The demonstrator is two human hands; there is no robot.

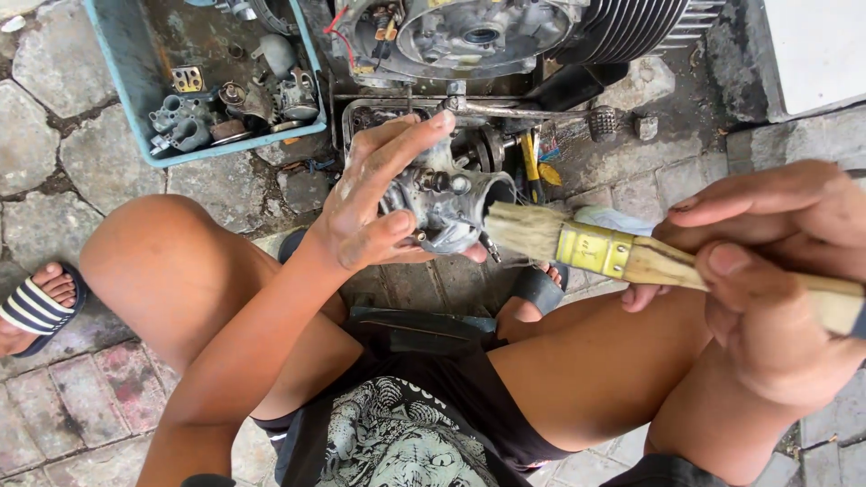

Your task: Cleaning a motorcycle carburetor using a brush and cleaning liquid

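A blue plastic tray [122, 90] of grey metal engine parts sits far left on the stone paving [54, 153]. At centre, the left hand [374, 194] is clamped around a grimy grey metal carburettor [446, 198], held above the knees, near a silver finned engine [505, 36] beyond. On the right, the right hand [776, 280] grips the wooden handle of a flat paintbrush with a brass-coloured ferrule [595, 248], its pale bristles touching the carburettor.
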